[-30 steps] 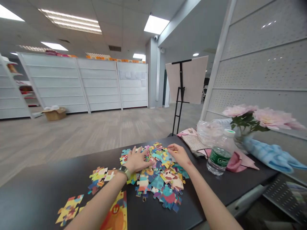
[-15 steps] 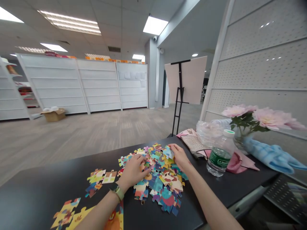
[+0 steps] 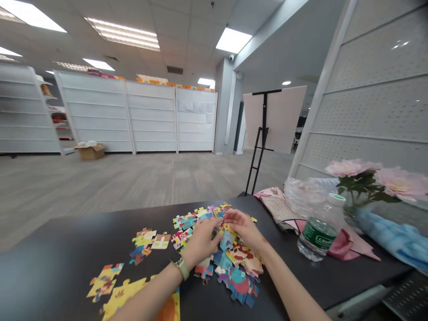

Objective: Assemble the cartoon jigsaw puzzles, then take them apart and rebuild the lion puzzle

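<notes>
A heap of loose jigsaw puzzle pieces [image 3: 238, 281] in many colours lies on the black table. My left hand [image 3: 204, 236], with a watch on its wrist, rests over the left-middle of the heap, thumb apart from the fingers. From the right, my right hand [image 3: 244, 228] reaches over the upper part of the heap, its fingers loosely bent and close to the left fingertips. I see no piece held in either hand. Left of the heap lie a joined cluster of pieces [image 3: 142, 243] and a brown-and-white piece [image 3: 161, 241]. Yellow joined pieces [image 3: 122, 296] sit partly under my left forearm.
A small yellow-orange cluster [image 3: 105, 281] lies at the table's front left. On the right stand a water bottle [image 3: 317, 234] and pink flowers [image 3: 397, 180], beside a pink cloth [image 3: 346, 247] and a blue cloth [image 3: 391, 236]. An easel [image 3: 264, 118] stands behind the table.
My right hand has moved left from the heap's right edge towards my left hand, away from the blue-and-yellow piece it was pinching. The view has turned slightly left.
</notes>
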